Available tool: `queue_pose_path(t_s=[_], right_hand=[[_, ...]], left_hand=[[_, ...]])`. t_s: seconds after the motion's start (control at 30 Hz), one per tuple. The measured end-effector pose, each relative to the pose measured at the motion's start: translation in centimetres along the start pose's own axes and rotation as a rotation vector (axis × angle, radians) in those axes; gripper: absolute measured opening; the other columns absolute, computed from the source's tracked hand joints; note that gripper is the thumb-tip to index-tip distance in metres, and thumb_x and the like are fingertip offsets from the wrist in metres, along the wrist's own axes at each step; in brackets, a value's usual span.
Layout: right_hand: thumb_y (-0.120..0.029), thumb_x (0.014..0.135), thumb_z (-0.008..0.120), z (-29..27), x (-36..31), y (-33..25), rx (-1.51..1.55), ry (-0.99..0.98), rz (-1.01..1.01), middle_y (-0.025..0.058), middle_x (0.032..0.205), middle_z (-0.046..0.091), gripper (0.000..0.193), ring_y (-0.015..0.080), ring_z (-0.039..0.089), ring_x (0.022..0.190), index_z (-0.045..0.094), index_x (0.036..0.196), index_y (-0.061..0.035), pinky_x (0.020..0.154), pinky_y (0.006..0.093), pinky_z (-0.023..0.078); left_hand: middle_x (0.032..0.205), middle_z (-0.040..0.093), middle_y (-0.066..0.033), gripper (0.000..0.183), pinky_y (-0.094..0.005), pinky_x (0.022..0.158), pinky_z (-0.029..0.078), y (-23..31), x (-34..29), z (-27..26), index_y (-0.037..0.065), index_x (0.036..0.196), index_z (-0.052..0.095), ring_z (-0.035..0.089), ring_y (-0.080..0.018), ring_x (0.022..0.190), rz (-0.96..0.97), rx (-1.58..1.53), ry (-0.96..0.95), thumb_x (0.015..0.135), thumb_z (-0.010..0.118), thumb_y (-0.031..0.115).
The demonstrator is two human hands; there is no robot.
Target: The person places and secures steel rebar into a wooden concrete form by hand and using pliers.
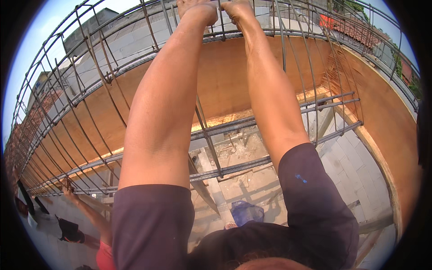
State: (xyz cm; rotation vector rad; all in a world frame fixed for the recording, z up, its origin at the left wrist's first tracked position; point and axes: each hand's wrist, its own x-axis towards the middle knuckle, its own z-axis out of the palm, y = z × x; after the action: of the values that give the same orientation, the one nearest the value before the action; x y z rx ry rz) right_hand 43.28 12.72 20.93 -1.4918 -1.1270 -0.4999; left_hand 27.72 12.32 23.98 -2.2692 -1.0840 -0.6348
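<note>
Both of my arms stretch up and away to the steel rebar cage [209,135], which spans the view with long bars and several thin stirrups. My left hand [199,10] is closed at the cage's upper bars, with its fingers partly cut off by the top edge. Beside it, my right hand [237,10] is closed on the same upper part, near an upright stirrup bar. What lies inside my fingers is mostly hidden. Behind the cage stands a brown plywood formwork panel [220,76]. Double lower bars pass beneath my forearms.
At lower left, another person's hand [68,188] touches the cage's lower bars; a red sleeve [105,255] shows below. Curved plywood [387,103] bounds the right side. Far below lie a rubble-strewn floor [240,184], a blue bag [246,212] and a grey block wall [355,157].
</note>
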Motion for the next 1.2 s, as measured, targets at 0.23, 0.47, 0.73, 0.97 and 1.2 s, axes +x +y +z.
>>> queue_pose_path(t_s=[0.23, 0.47, 0.73, 0.97, 1.2], right_hand=[[-0.013, 0.076, 0.069, 0.4, -2.0, -1.5, 0.439, 0.056, 0.042, 0.0188, 0.075, 0.068, 0.019, 0.0226, 0.063, 0.072, 0.07, 0.079, 0.0061, 0.066, 0.0413, 0.05], [-0.017, 0.079, 0.067, -1.0, -1.5, 0.7, 0.36, 0.039, 0.085, 0.0224, 0.088, 0.072, 0.025, 0.0283, 0.066, 0.084, 0.073, 0.089, 0.0056, 0.071, 0.0422, 0.05], [-0.02, 0.077, 0.07, -1.6, -3.2, -1.3, 0.427, -0.021, 0.158, 0.0179, 0.082, 0.071, 0.034, 0.0233, 0.062, 0.071, 0.073, 0.1, 0.0044, 0.065, 0.0403, 0.049], [-0.015, 0.078, 0.069, -0.2, -2.9, -1.8, 0.614, -0.058, 0.094, 0.018, 0.089, 0.071, 0.031, 0.0228, 0.061, 0.078, 0.072, 0.1, 0.0059, 0.069, 0.0405, 0.049], [-0.023, 0.078, 0.068, 0.6, -2.7, -2.0, 0.306, -0.004, 0.098, 0.0265, 0.096, 0.072, 0.03, 0.0362, 0.07, 0.093, 0.075, 0.093, 0.0019, 0.083, 0.045, 0.053]], left_hand=[[0.162, 0.025, -0.0232, 0.069, -0.0519, 0.122, 0.014, -0.1, 0.8, 2.9, -0.005, 0.154, 0.026, 0.018, -0.0378, 0.152, -0.102, -0.184, 0.18, 0.1, 0.047, 0.033], [0.163, 0.023, -0.0218, 0.069, -0.0518, 0.123, 0.013, 1.7, 1.2, 2.8, -0.004, 0.156, 0.023, 0.019, -0.0364, 0.152, -0.042, -0.285, 0.177, 0.104, 0.04, 0.037], [0.162, 0.025, -0.0215, 0.065, -0.0491, 0.123, 0.011, 0.3, 1.8, 4.5, 0.0, 0.156, 0.024, 0.018, -0.0361, 0.152, -0.083, -0.301, 0.266, 0.101, 0.039, 0.03], [0.163, 0.023, -0.0206, 0.064, -0.0492, 0.123, 0.013, -1.3, 2.8, 5.4, 0.0, 0.157, 0.023, 0.018, -0.0362, 0.152, -0.086, -0.214, 0.306, 0.101, 0.039, 0.027], [0.16, 0.032, -0.0201, 0.061, -0.0483, 0.121, 0.021, -1.4, 2.3, 4.6, 0.002, 0.151, 0.036, 0.03, -0.0363, 0.148, -0.068, -0.097, 0.161, 0.093, 0.048, 0.012]])
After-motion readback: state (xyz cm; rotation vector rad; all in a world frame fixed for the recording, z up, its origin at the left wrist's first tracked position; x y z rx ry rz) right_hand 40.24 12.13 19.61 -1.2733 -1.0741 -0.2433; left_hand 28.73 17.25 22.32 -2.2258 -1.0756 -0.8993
